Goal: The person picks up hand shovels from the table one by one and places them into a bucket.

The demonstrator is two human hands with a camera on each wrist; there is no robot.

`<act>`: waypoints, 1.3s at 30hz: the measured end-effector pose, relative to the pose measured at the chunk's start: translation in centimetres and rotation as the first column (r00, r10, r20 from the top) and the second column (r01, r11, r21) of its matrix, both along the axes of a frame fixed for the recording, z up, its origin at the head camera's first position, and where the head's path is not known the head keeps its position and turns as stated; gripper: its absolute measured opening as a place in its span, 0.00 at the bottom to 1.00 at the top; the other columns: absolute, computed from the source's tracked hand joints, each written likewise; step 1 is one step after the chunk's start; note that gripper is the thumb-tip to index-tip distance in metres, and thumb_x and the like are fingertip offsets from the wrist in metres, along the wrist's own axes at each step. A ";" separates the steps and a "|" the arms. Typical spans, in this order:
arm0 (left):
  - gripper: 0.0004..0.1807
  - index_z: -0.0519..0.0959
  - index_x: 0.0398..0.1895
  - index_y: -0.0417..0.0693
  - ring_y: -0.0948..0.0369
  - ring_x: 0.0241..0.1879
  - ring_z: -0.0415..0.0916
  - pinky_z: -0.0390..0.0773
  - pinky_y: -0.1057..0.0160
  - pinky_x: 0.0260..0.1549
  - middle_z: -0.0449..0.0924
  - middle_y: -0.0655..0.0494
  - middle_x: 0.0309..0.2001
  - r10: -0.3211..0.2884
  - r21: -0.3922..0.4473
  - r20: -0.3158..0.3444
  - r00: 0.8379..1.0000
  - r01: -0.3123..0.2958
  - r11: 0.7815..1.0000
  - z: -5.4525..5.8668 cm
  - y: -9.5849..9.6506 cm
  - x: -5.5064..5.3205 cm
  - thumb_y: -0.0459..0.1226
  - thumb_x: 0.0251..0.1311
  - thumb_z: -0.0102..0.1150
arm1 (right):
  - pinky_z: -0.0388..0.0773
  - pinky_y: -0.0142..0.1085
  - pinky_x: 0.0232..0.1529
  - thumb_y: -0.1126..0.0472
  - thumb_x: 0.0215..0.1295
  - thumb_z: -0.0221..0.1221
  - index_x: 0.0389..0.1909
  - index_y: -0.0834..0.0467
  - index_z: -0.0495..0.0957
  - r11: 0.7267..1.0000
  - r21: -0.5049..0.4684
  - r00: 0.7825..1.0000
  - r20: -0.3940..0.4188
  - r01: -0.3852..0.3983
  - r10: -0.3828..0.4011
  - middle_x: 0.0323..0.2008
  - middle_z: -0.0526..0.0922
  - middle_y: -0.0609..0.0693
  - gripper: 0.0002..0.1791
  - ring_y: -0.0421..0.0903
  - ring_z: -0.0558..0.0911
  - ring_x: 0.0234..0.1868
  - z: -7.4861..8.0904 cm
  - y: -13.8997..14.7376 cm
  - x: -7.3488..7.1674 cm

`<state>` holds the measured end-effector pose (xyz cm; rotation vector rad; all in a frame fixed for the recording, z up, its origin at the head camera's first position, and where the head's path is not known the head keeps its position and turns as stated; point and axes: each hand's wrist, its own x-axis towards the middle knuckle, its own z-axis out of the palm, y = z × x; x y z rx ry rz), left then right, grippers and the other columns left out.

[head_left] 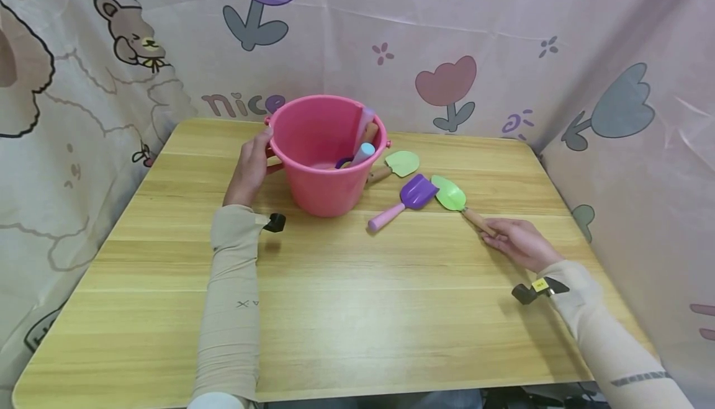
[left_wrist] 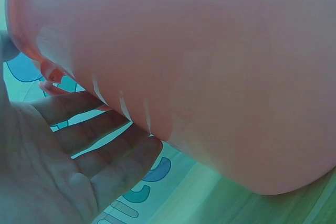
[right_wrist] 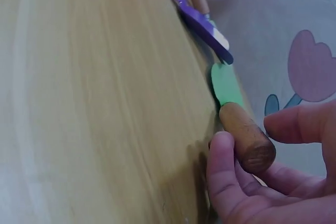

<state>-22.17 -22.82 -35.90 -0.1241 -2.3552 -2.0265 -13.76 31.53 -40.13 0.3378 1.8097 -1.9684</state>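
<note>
A pink bucket stands toward the table's back, left of centre. At its left side my left hand holds it, thumb at the rim and fingers along the outer wall, as the left wrist view shows. My right hand holds a small green trowel by its wooden handle, between thumb and fingers. The green blade points up-left, close to a purple shovel with a pink handle. Whether the two blades touch, I cannot tell.
Inside the bucket lean several handles, among them a light-blue one and a wooden one. Behind the purple shovel lies a pale-green tool with a wooden handle. A printed cloth hangs behind the wooden table.
</note>
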 end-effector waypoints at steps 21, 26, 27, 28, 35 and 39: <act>0.37 0.70 0.74 0.62 0.52 0.71 0.69 0.76 0.44 0.70 0.70 0.54 0.71 0.000 -0.013 0.012 1.000 0.000 1.000 -0.1 -0.1 -0.2 0.68 0.75 0.30 | 0.84 0.32 0.60 0.71 0.78 0.50 0.46 0.66 0.85 0.896 -0.419 0.972 -0.108 0.146 -0.209 0.46 0.88 0.56 0.14 0.48 0.90 0.50 0.6 0.3 0.5; 0.37 0.70 0.74 0.61 0.52 0.71 0.69 0.77 0.44 0.70 0.71 0.53 0.71 -0.004 -0.006 0.003 1.000 0.004 1.000 0.0 -0.1 -0.2 0.67 0.75 0.30 | 0.84 0.32 0.61 0.71 0.77 0.52 0.44 0.67 0.85 0.875 -0.444 0.963 -0.083 0.193 -0.255 0.45 0.89 0.57 0.12 0.48 0.90 0.50 1.0 0.4 0.5; 0.37 0.70 0.74 0.61 0.52 0.71 0.69 0.77 0.44 0.70 0.71 0.54 0.71 -0.004 -0.006 0.002 1.000 0.004 1.000 0.0 -0.1 -0.2 0.67 0.75 0.30 | 0.83 0.32 0.61 0.71 0.77 0.52 0.45 0.67 0.85 0.872 -0.448 0.962 -0.081 0.197 -0.260 0.45 0.89 0.58 0.12 0.49 0.90 0.50 1.1 0.4 0.5; 0.37 0.70 0.74 0.61 0.52 0.71 0.69 0.77 0.44 0.70 0.71 0.54 0.71 -0.004 -0.007 0.001 1.000 0.004 1.000 0.0 0.0 -0.2 0.67 0.75 0.30 | 0.83 0.32 0.61 0.71 0.77 0.52 0.45 0.67 0.85 0.869 -0.451 0.961 -0.078 0.202 -0.264 0.45 0.88 0.58 0.12 0.49 0.90 0.50 1.1 0.5 0.5; 0.36 0.70 0.74 0.62 0.52 0.72 0.69 0.76 0.43 0.71 0.70 0.55 0.71 -0.003 -0.006 0.012 1.000 0.003 1.000 0.1 0.0 -0.1 0.67 0.75 0.30 | 0.82 0.32 0.64 0.71 0.77 0.53 0.45 0.69 0.83 0.847 -0.482 0.954 -0.068 0.225 -0.292 0.46 0.84 0.58 0.10 0.50 0.90 0.51 1.9 0.9 0.5; 0.36 0.70 0.74 0.61 0.52 0.72 0.69 0.76 0.43 0.71 0.70 0.54 0.72 -0.004 -0.002 0.011 1.000 0.004 1.000 0.1 0.0 -0.1 0.66 0.75 0.30 | 0.82 0.33 0.63 0.71 0.77 0.52 0.45 0.70 0.83 0.834 -0.502 0.948 -0.077 0.230 -0.308 0.46 0.84 0.59 0.10 0.51 0.90 0.51 2.5 1.0 0.4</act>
